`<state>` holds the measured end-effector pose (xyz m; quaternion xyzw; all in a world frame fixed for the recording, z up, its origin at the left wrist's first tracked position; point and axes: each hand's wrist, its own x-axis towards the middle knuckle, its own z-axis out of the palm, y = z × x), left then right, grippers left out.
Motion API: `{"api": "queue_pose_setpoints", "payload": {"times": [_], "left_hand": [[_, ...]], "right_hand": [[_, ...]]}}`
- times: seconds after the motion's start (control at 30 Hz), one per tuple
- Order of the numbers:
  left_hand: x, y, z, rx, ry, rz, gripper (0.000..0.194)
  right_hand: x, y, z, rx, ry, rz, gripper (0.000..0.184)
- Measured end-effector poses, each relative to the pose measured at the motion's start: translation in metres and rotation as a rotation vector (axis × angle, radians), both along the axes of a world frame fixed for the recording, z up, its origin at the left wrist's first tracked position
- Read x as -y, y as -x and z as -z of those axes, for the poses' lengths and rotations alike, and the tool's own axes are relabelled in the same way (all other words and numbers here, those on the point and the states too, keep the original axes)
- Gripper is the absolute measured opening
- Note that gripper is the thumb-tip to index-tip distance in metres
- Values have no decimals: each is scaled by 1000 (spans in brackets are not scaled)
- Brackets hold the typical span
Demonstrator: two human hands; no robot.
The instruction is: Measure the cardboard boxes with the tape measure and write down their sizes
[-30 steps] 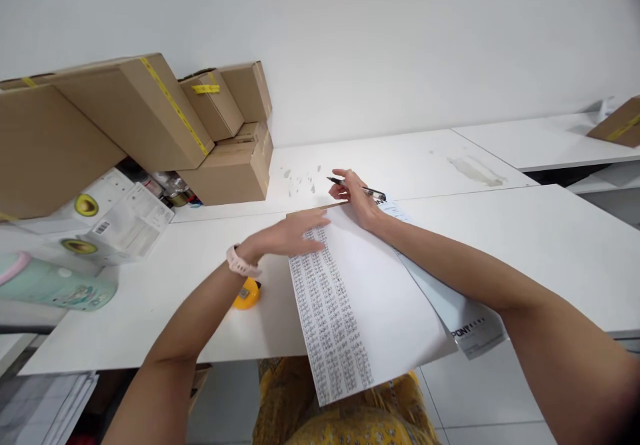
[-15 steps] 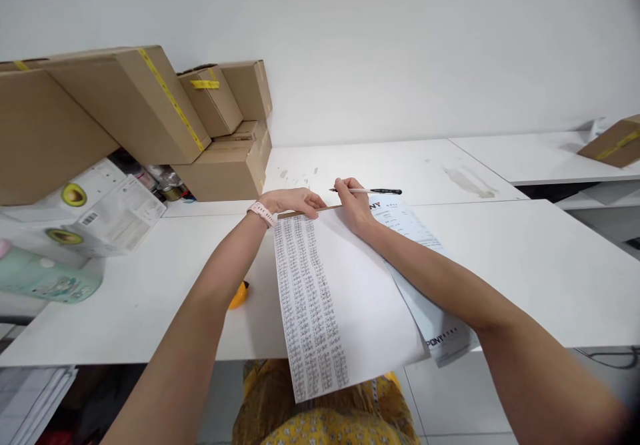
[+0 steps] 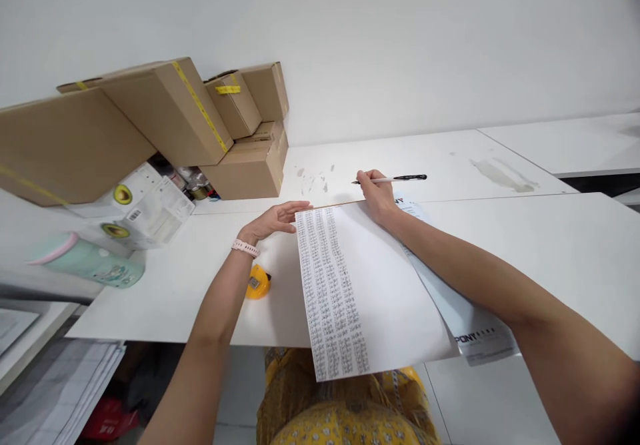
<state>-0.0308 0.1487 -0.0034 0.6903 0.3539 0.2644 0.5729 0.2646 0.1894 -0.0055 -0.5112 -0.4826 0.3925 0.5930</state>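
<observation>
My right hand pinches a black-and-white pen, its tip pointing left, and rests at the upper right edge of a white sheet of paper. Columns of handwriting fill the sheet's left part, and its lower end hangs past the desk's front edge. Beneath its right side lies a pale blue printed sheet marked "PONY". At the paper's upper left corner, my left hand has its fingers stretched out, holding nothing. A yellow tape measure sits on the desk near my left wrist.
Cardboard boxes are stacked at the left against the wall. In front of them stand a white box with avocado pictures and a mint-green bottle lying tilted. Folded papers lie below the desk at left.
My left hand went to the paper's top edge, then drew back to its upper left corner with fingers extended. My right hand turned the pen so it lies nearly level.
</observation>
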Motion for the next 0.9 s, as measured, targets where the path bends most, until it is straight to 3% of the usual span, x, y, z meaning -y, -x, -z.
{"api": "queue_pose_setpoints", "payload": {"times": [0.13,0.23,0.33,0.43,0.6,0.73,0.9], "left_hand": [[-4,-4,21,80,35,-110,72],[-4,-4,25,106,52,-117,65],[-3,1,16,74,61,-95,59],[-7,-6,-7,-14,15,-108,49],[-34,-69,-40,-244,-2,-257,29],[-51,-121,-38,-319,118,-187,17],[-49,-128,-28,-290,181,-103,28]], "right_hand": [[-2,-2,0,-3,24,2,32],[-2,-3,0,-1,27,-6,31],[0,-4,0,9,26,-22,30],[1,-4,3,36,5,-50,28],[2,-4,6,74,-51,-88,27],[7,-5,1,77,-21,-72,30],[11,-6,-7,53,7,-99,20]]}}
